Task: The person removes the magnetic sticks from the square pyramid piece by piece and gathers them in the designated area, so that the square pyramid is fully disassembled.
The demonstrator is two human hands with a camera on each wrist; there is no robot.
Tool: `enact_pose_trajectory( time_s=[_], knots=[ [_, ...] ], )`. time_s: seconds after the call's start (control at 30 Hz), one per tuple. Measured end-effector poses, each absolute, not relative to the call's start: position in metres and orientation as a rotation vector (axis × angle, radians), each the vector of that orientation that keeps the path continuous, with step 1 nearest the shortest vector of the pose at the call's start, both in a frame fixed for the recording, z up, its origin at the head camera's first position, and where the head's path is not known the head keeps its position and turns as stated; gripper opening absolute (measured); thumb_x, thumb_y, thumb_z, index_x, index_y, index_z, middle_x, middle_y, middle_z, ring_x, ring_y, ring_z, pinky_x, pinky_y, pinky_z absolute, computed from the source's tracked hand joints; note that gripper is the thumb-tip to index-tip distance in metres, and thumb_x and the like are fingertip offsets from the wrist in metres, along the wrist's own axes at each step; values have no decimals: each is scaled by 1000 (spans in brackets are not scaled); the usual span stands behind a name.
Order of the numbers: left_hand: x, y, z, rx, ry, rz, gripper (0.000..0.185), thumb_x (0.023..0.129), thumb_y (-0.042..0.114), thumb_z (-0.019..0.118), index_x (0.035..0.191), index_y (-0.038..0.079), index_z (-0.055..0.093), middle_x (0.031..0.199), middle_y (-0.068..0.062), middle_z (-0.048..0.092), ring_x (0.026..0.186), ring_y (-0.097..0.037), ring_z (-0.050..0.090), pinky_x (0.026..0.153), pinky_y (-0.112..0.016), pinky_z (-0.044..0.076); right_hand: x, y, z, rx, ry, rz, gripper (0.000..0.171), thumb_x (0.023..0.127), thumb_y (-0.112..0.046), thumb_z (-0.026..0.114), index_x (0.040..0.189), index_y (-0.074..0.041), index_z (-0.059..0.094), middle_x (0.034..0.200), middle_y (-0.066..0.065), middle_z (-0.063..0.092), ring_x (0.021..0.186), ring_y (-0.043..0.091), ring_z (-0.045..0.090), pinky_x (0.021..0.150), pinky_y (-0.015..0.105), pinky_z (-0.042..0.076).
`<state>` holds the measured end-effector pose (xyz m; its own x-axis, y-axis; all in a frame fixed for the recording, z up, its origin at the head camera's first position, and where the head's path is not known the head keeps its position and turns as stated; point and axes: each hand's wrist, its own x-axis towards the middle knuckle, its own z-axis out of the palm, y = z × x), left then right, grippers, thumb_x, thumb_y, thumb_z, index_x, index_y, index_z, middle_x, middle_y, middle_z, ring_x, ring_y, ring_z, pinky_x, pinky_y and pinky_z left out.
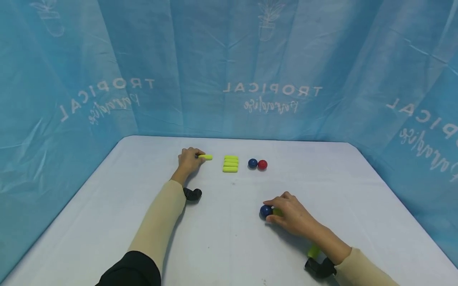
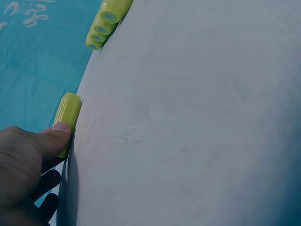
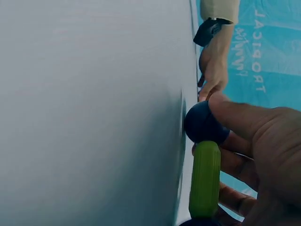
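Note:
My left hand [image 1: 189, 160] pinches one yellow-green rod [image 1: 205, 157] lying on the white table [image 1: 229, 222]; in the left wrist view the thumb [image 2: 60, 132] lies on the rod [image 2: 67, 121]. A stack of like rods [image 1: 230, 163] lies just right of it, also seen in the left wrist view as rods [image 2: 104, 23]. My right hand [image 1: 288, 214] grips a piece made of a dark blue ball [image 1: 265, 211] on a green rod [image 1: 277, 212]; up close, the ball [image 3: 202, 123] and rod [image 3: 205, 179] sit between thumb and fingers.
A blue ball [image 1: 252, 163] and a red ball [image 1: 262, 164] sit side by side right of the rod stack. Blue printed curtains [image 1: 229, 67] wall in the table on three sides. Black wrist straps [image 1: 192, 194] ride on both forearms.

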<state>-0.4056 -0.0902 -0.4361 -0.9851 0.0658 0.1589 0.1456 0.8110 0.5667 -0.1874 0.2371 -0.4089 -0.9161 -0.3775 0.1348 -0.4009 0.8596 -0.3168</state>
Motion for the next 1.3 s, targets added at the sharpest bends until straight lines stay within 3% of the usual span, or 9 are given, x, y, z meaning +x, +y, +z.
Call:
enact_pose_trajectory(
  time_s=[0.2,0.43,0.73,0.97,1.13,1.3],
  knots=[
    [-406,-92,-432,-165,-2877,-904,28,90,24,63,115,11,66,115,-12,59,115,-31,42,100,-49,28,-182,259,-400,608,-2925,479,46,77,-30,76,118,-14,65,109,-2,69,96,15,48,80,34,38],
    [-402,-97,-430,-149,-2890,-909,27,91,23,63,116,12,66,115,-12,59,113,-29,42,99,-47,28,-186,280,-407,605,-2928,455,33,77,-27,77,108,-18,70,103,-4,69,91,12,46,77,32,35],
    [-385,-89,-422,-159,-2788,-970,40,90,29,63,125,12,58,120,-12,55,119,-31,38,100,-50,28,-191,272,-414,695,-2849,428,20,77,-28,75,97,-23,73,92,-11,70,84,9,48,74,31,37],
    [-313,-63,-415,-465,-2695,-1226,28,91,24,61,114,9,66,109,-8,64,104,-25,49,92,-44,36,-192,249,-413,693,-2882,423,21,77,-30,75,97,-22,74,91,-11,70,84,8,48,74,28,38],
    [-250,-47,-417,-704,-2822,-1324,34,88,31,66,118,14,65,110,-2,64,105,-22,49,89,-37,39,-192,231,-412,702,-2896,411,22,78,-31,75,97,-23,74,91,-11,69,85,7,47,75,28,37],
    [-213,-37,-426,-852,-2817,-1351,47,82,38,72,121,14,62,112,-1,61,105,-18,46,90,-37,37,-192,218,-413,721,-2898,401,22,78,-34,75,98,-24,74,90,-12,69,84,6,46,74,27,37]
  ],
)
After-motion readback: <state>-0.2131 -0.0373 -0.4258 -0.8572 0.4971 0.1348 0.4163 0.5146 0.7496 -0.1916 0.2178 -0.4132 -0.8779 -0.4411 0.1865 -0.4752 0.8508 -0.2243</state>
